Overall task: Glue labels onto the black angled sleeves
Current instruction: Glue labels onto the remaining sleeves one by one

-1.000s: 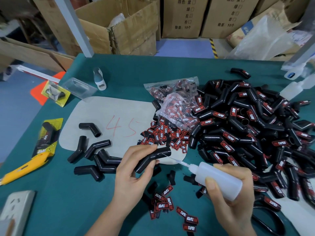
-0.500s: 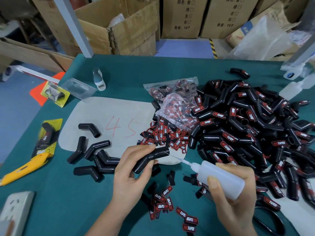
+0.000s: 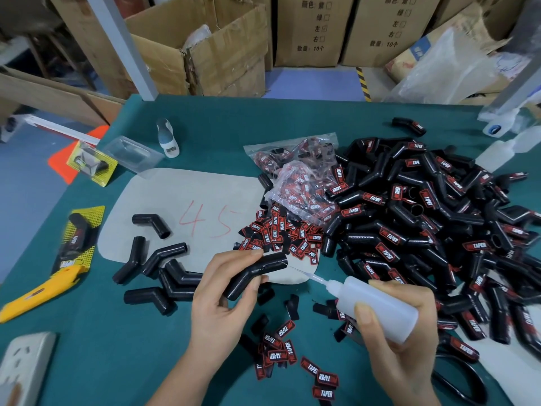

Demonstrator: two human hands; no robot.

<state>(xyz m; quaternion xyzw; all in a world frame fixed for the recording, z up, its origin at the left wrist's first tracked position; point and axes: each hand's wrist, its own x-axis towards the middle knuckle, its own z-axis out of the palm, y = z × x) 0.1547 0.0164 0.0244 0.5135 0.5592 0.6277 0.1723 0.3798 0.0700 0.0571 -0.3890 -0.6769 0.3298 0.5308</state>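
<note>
Left hand: fingers and thumb curled round one black angled sleeve, gripping its lower leg, upper leg raised off the counter and pointing right. No label visible on it.

Right hand: wrapped round a translucent glue bottle, thumb pressed on its side, bottle tilted left. Thin nozzle tip just beside the open end of the held sleeve; cannot tell whether touching.

Left of the held sleeve: six unlabelled sleeves lying partly on a grey pad marked "45" in red.

Behind the hands: heap of loose red-and-black labels; more labels scattered on the counter between the wrists. Two clear bags of labels further back.

Right side: large pile of labelled sleeves.

Far left edge: yellow utility knife.
</note>
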